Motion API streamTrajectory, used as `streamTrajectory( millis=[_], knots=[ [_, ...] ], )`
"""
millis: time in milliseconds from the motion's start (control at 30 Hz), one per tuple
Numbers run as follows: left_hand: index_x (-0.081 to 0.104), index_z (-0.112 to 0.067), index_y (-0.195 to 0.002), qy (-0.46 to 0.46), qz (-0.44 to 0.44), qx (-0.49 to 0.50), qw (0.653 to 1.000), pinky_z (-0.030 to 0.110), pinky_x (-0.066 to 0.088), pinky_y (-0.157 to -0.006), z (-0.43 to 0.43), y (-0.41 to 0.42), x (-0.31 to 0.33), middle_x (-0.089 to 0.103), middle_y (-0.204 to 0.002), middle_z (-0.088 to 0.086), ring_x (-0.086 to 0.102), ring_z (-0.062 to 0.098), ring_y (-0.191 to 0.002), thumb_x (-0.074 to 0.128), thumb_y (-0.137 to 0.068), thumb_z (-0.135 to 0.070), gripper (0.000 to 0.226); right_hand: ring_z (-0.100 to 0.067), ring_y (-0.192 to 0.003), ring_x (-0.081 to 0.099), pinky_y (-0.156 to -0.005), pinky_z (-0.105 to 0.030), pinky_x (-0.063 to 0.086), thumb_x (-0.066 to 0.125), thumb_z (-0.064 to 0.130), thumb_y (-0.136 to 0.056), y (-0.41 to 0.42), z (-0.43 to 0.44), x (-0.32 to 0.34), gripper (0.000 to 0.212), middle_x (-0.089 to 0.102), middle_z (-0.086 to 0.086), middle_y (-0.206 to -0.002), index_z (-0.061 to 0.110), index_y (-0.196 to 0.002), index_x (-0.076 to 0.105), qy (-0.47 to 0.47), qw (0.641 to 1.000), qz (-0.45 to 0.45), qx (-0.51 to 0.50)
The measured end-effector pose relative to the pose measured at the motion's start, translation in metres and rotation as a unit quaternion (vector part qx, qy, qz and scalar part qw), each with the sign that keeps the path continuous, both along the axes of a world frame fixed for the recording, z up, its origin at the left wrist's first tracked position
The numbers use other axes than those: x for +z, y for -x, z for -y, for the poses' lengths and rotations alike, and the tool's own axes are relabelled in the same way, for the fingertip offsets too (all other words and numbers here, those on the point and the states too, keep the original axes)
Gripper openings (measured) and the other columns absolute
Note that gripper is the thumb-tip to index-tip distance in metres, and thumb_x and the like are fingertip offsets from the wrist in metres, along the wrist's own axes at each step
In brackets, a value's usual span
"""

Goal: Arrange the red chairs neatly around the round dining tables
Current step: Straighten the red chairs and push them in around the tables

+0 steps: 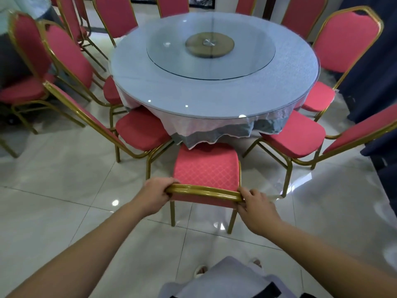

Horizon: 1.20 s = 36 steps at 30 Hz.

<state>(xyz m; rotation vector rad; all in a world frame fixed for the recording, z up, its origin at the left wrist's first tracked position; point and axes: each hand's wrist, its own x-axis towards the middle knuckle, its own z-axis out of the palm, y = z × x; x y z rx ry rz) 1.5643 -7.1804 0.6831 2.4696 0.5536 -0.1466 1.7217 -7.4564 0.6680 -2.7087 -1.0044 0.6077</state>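
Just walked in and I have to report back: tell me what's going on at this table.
A person stands behind a red chair, gripping its gold top rail with the left hand at one end and the right hand at the other. The chair faces the round table, its front edge at the hem of the tablecloth. More red chairs ring the table, those on either side drawn up close to it.
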Motion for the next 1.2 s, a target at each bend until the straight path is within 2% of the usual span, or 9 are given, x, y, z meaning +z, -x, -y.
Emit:
streamTrajectory(
  millis=[67,167,300,467,700,800,900,1033,1200],
  knots=[
    [0.044,-0.048,-0.132,-0.054,-0.025,0.019,0.998,0.043,0.030,-0.107,0.006,-0.009,-0.011,0.050,-0.133,-0.015,0.043,0.018,-0.127,0.068,-0.088,-0.027,0.054,-0.029,-0.139,0.028,-0.113,-0.053,0.030,0.047,0.068,-0.087,0.002,-0.007,-0.011,0.071,0.034,-0.004,-0.147,0.037,-0.146,0.024,-0.019,0.997,-0.046,-0.066],
    [0.013,-0.049,-0.149,-0.047,-0.082,-0.003,0.996,0.048,0.024,-0.108,-0.001,-0.030,-0.014,0.031,-0.152,-0.006,0.029,0.025,-0.138,0.065,-0.090,-0.038,0.079,-0.032,-0.144,0.018,-0.116,-0.056,0.022,0.045,0.090,-0.061,-0.015,-0.018,-0.015,0.107,0.025,-0.005,-0.154,0.041,-0.151,0.015,-0.067,0.987,-0.070,-0.131],
    [0.002,-0.051,-0.149,-0.043,-0.064,0.008,0.997,0.051,0.023,-0.108,-0.006,-0.075,-0.010,0.029,-0.152,-0.004,0.027,0.027,-0.139,0.064,-0.091,-0.034,0.086,-0.032,-0.146,0.016,-0.115,-0.058,0.024,0.069,0.073,-0.070,-0.068,-0.030,-0.015,0.102,0.022,-0.005,-0.159,0.041,-0.152,0.017,-0.067,0.988,-0.048,-0.131],
    [0.012,-0.053,-0.148,-0.037,-0.051,0.018,0.998,0.052,0.030,-0.107,-0.015,-0.124,-0.003,0.044,-0.141,-0.005,0.036,0.025,-0.135,0.069,-0.088,-0.026,0.087,-0.032,-0.145,0.019,-0.113,-0.056,0.030,0.077,0.052,-0.074,-0.124,-0.044,-0.005,0.101,0.024,-0.004,-0.158,0.041,-0.152,0.014,-0.046,0.991,-0.054,-0.113],
    [0.019,-0.046,-0.151,-0.057,-0.061,0.009,0.996,0.049,0.036,-0.108,-0.017,-0.128,-0.004,0.045,-0.144,0.000,0.038,0.026,-0.135,0.070,-0.087,-0.019,0.086,-0.037,-0.144,0.021,-0.114,-0.060,0.026,0.071,0.059,-0.079,-0.130,-0.040,-0.012,0.104,0.014,-0.002,-0.162,0.047,-0.151,-0.003,-0.044,0.996,-0.046,-0.069],
    [0.017,-0.044,-0.152,-0.028,-0.149,0.020,0.988,0.049,0.046,-0.100,-0.009,-0.132,0.009,0.049,-0.135,0.006,0.051,0.030,-0.122,0.074,-0.083,-0.029,0.091,-0.037,-0.147,0.016,-0.116,-0.060,0.024,0.073,0.060,-0.076,-0.143,-0.030,-0.004,0.107,0.006,0.000,-0.165,0.047,-0.152,-0.001,-0.019,0.991,-0.129,-0.018],
    [0.002,-0.042,-0.155,0.047,-0.250,0.013,0.967,0.051,0.043,-0.106,0.008,-0.149,0.036,0.036,-0.152,0.009,0.046,0.033,-0.131,0.081,-0.072,-0.052,0.115,-0.031,-0.148,0.022,-0.117,-0.053,0.030,0.078,0.052,-0.077,-0.163,0.002,0.005,0.107,0.004,0.002,-0.166,0.042,-0.155,0.006,-0.075,0.976,-0.198,-0.046],
    [0.007,-0.048,-0.153,0.088,-0.160,-0.042,0.982,0.047,0.027,-0.118,0.069,-0.210,0.074,0.020,-0.163,0.001,0.027,0.024,-0.147,0.074,-0.068,-0.071,0.111,-0.023,-0.149,0.024,-0.115,-0.046,0.034,0.078,0.053,-0.078,-0.197,0.081,0.020,0.103,0.010,0.006,-0.166,0.040,-0.155,0.012,-0.106,0.978,-0.144,-0.106],
    [0.015,-0.041,-0.154,0.069,-0.017,-0.147,0.987,0.046,0.028,-0.118,0.188,-0.318,0.092,0.024,-0.162,-0.001,0.028,0.023,-0.146,0.070,-0.081,-0.059,0.094,-0.023,-0.146,0.030,-0.113,-0.046,0.035,0.075,0.052,-0.082,-0.262,0.194,0.071,0.094,0.021,0.001,-0.164,0.032,-0.155,0.020,-0.120,0.974,-0.093,-0.167]
  ],
)
